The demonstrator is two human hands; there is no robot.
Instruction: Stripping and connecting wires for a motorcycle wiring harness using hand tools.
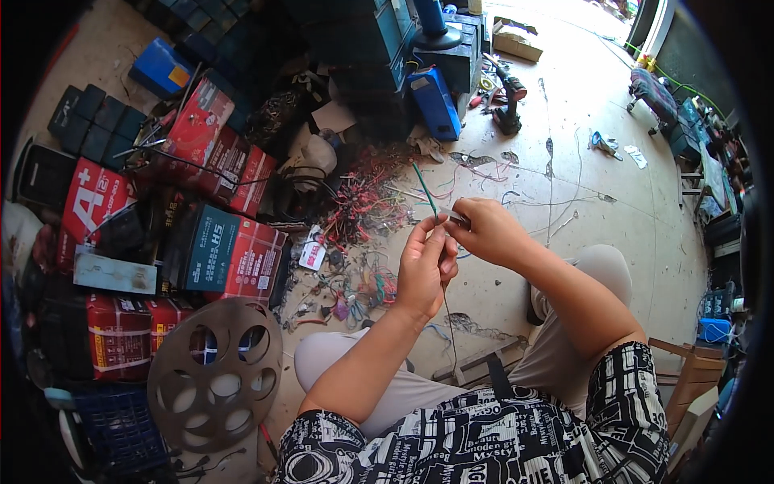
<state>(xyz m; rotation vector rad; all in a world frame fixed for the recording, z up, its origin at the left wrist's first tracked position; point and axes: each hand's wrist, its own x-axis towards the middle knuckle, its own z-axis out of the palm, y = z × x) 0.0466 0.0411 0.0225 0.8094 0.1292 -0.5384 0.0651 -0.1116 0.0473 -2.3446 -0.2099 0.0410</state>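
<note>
My left hand (422,270) is closed in a pinch around a thin green wire (423,188), whose upper part sticks up past the fingertips, leaning to the left. My right hand (485,231) meets it at the fingertips, also closed. Between the right fingers shows a small pale, flat, blade-like piece (453,215), touching or very close to the green wire; its kind is too small to make out. Below my left hand a thin dark strand (452,339) hangs down; whether it joins the green wire is hidden by the hand.
A tangle of red wire scraps (359,198) covers the floor ahead to the left. Red cartons (254,262) and a round metal plate with holes (173,363) stand at my left. Farther off are a blue battery pack (435,103), a cordless drill (508,105) and a wheeled stool (651,93).
</note>
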